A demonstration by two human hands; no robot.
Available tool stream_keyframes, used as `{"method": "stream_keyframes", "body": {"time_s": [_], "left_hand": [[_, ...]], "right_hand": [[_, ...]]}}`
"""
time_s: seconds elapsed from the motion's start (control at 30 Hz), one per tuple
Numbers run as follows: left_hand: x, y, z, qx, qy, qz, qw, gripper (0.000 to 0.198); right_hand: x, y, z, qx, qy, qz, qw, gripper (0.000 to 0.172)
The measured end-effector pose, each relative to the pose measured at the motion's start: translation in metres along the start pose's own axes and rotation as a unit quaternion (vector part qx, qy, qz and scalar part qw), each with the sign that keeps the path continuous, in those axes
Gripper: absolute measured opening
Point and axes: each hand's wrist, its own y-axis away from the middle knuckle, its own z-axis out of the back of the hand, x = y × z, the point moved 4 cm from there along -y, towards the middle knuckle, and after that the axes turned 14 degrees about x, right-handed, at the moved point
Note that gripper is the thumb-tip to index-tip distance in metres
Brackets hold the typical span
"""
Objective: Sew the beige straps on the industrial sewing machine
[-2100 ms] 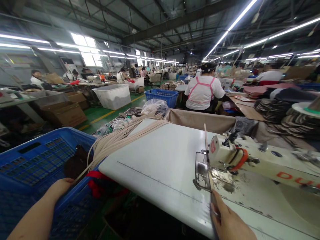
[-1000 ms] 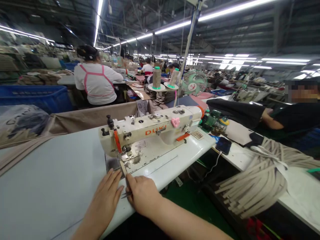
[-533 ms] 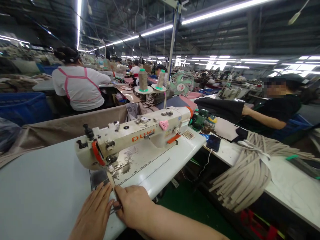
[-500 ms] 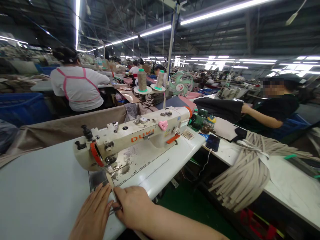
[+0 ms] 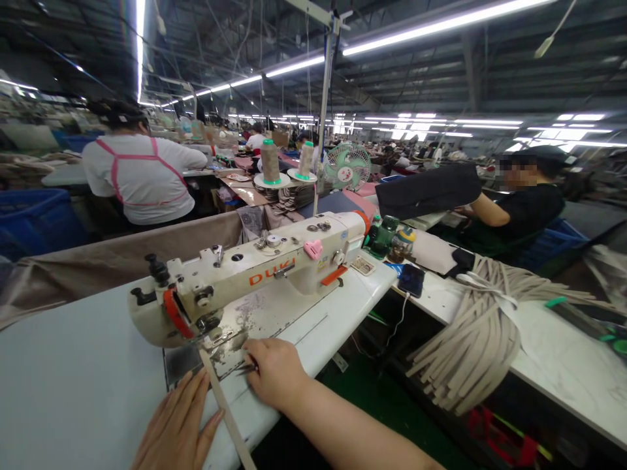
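A cream sewing machine (image 5: 255, 274) lettered in orange stands on the white table (image 5: 73, 372). A narrow beige strip (image 5: 223, 408) runs from under its presser foot toward me. My left hand (image 5: 176, 424) lies flat on the table with fingers stretched out, just left of the strip. My right hand (image 5: 274, 375) rests to the right of the strip with fingers curled, pinching a small metal tool (image 5: 245, 369) near the needle plate.
A bundle of beige strips (image 5: 475, 333) hangs over the neighbouring table at right, beside a phone (image 5: 410, 279). A person in black (image 5: 519, 209) sits at right; another in white with pink straps (image 5: 140, 176) sits ahead. Thread cones (image 5: 270, 163) and a fan (image 5: 347, 166) stand behind.
My view swung from the blue crate on the left to the machine. My left hand came to the table. The strip now reaches farther toward me, and my right hand shifted right.
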Motion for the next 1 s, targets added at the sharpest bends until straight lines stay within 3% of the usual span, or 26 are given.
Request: {"method": "stream_keyframes", "body": {"time_s": [0.33,0.67,0.83,1.0], "left_hand": [[-0.004,0.000,-0.001,-0.010,0.006,0.008,1.000,0.081],[-0.016,-0.011,0.021,-0.012,0.002,0.037,0.999,0.078],[-0.021,-0.015,0.033,0.012,0.000,0.068,0.998,0.070],[-0.019,-0.023,0.040,0.076,0.026,0.112,0.990,0.063]], "right_hand": [[-0.008,0.003,-0.012,-0.012,0.019,0.016,1.000,0.016],[-0.007,0.010,-0.017,-0.046,0.035,0.042,0.997,0.017],[-0.006,0.011,-0.013,-0.067,0.014,0.058,0.996,0.023],[-0.007,0.010,-0.012,-0.117,0.024,0.102,0.988,0.022]]}}
